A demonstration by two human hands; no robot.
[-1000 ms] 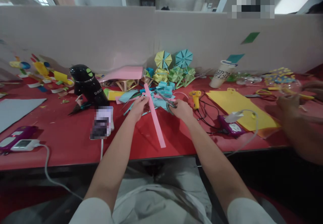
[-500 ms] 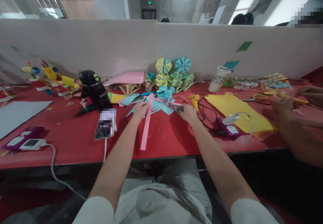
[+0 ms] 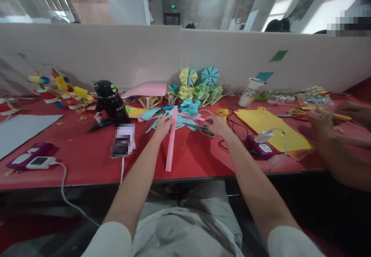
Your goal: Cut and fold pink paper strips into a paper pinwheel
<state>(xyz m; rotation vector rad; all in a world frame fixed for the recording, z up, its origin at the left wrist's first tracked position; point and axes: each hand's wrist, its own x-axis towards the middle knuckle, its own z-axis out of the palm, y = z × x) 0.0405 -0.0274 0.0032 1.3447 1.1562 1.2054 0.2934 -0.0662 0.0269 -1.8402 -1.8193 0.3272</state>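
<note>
My left hand (image 3: 164, 127) is closed on a long pink paper strip (image 3: 170, 148), which slants down toward the front edge of the table. To the right, my right hand (image 3: 216, 125) pinches the end of a second, thinner pink strip (image 3: 197, 118) lying across the paper pile. Scissors (image 3: 207, 130) with greyish-green handles rest on the table just under my right fingers, their blades pointing left. Between and behind both hands spreads a heap of light blue paper strips (image 3: 189, 106).
Folded paper ornaments (image 3: 210, 75) stand behind the heap. A black bottle (image 3: 111, 102) and phone (image 3: 123, 141) are at left. A yellow glue gun (image 3: 222, 112), paper cup (image 3: 251, 91), yellow sheets (image 3: 272, 127) and purple device (image 3: 261, 147) are at right, beside another person's hands (image 3: 324, 127).
My right hand has let go of the scissors, which now lie on the table, and has taken the thinner pink strip's end. My left hand keeps the long strip, barely moved.
</note>
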